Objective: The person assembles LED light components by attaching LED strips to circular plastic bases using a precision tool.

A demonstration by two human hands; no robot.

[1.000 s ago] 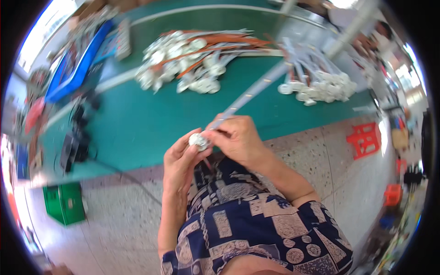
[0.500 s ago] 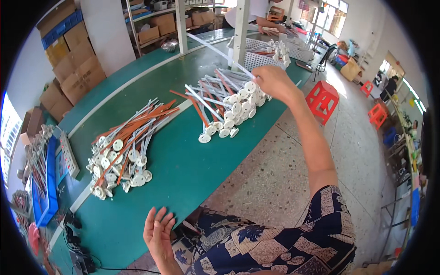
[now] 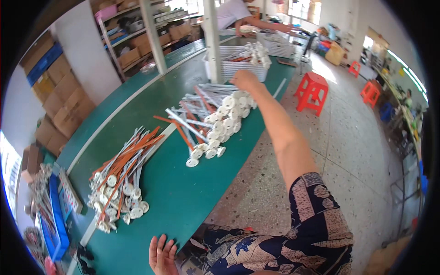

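Note:
My right hand (image 3: 245,79) reaches out to the far end of a pile of thin grey and rust-brown strips with round white heads (image 3: 228,111). Its fingers are curled in among the strips, and what they grip is hidden. A second pile of the same headed strips (image 3: 120,183) lies nearer, on the left, its heads toward me. Low in the picture my left hand (image 3: 162,256) rests by the front edge of the green table (image 3: 183,201), fingers apart and holding nothing.
A white basket (image 3: 229,73) with more headed strips stands beyond my right hand, near a post. One loose strip (image 3: 279,88) lies at the table's right edge. Blue tray (image 3: 57,229) and power strip (image 3: 71,195) are at left. Red stools (image 3: 312,91) stand on the floor; another person works at the back.
My right hand has come down onto the far pile; the long pale strip it held up no longer shows raised. The view has shifted, and my left hand stays open by the edge.

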